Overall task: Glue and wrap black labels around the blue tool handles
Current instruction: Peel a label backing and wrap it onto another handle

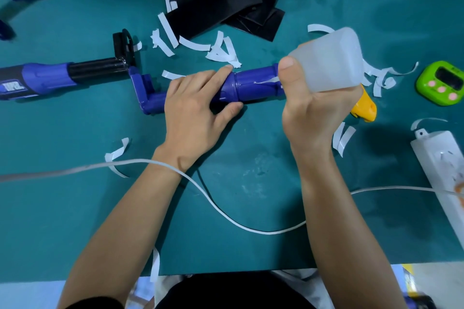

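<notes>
Gluing under way at a teal-green tabletop (75, 221): my left hand (198, 110) grips the blue plastic tool handle (253, 86), fingers over the top and thumb underneath. It pins the handle on its side so it cannot roll while glue goes on. My right hand (311, 108) clenches a translucent white plastic squeeze bottle (331, 57), tipped nozzle-down over the handle's right end. The nozzle is hidden behind my thumb, so I cannot tell whether it touches the plastic. A pale streak (266, 80) lies along the bare blue barrel between my hands, either glue or a stray strip.

The handle lies crosswise in front of me at mid-tabletop and carries no black label yet. By that I judge this is the gluing step, with wrapping to come. A yellow plastic piece (365, 106) shows just past my right hand; whether it belongs to the tool is unclear.

The loose stack of black rectangular labels (226, 2) waits beyond the handle, close by for the wrap, with curled white backing strips (218, 51) scattered around it. At left lies a second blue tool (95, 69), its grip already sleeved in black, apparently finished and set aside. A lime-green digital timer (439, 83) and a white power strip (439, 163) sit at the right edge, and a white cable (226, 211) crosses at my left wrist.
</notes>
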